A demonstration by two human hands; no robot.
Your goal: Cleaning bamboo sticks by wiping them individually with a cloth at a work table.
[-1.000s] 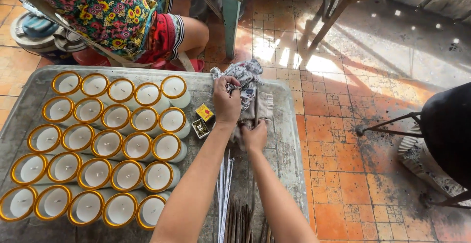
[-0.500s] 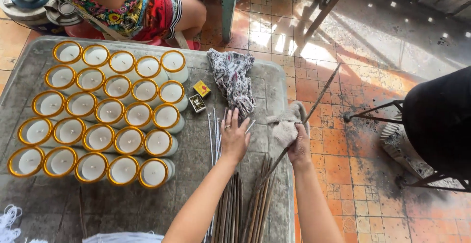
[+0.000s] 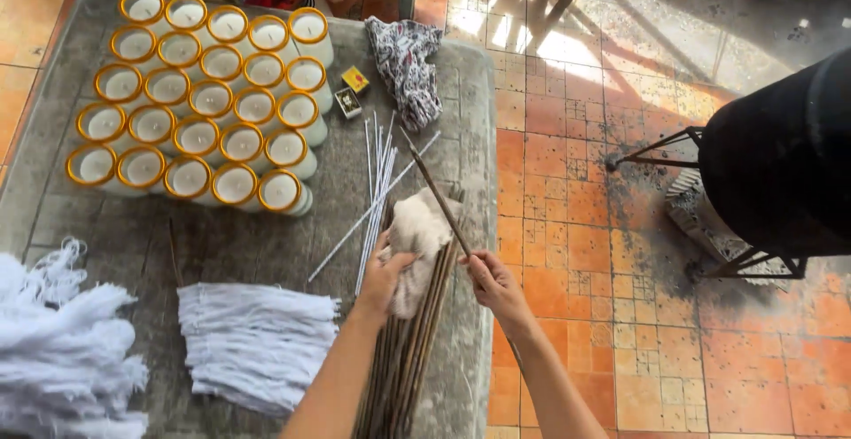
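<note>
Left hand (image 3: 383, 281) grips a pale rag (image 3: 417, 235); right hand (image 3: 493, 281) pinches a thin rod (image 3: 436, 198) near the table edge (image 3: 489, 226).

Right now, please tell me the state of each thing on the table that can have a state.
Left hand: pressing a pale rag onto the rods.
Right hand: pinching one thin dark rod, tilted.
Dark rods: bundled, lying flat.
White sticks: loose, fanned.
Candle glasses: upright, filled with white wax.
Patterned cloth: crumpled.
White wick bundles: lying flat.
</note>
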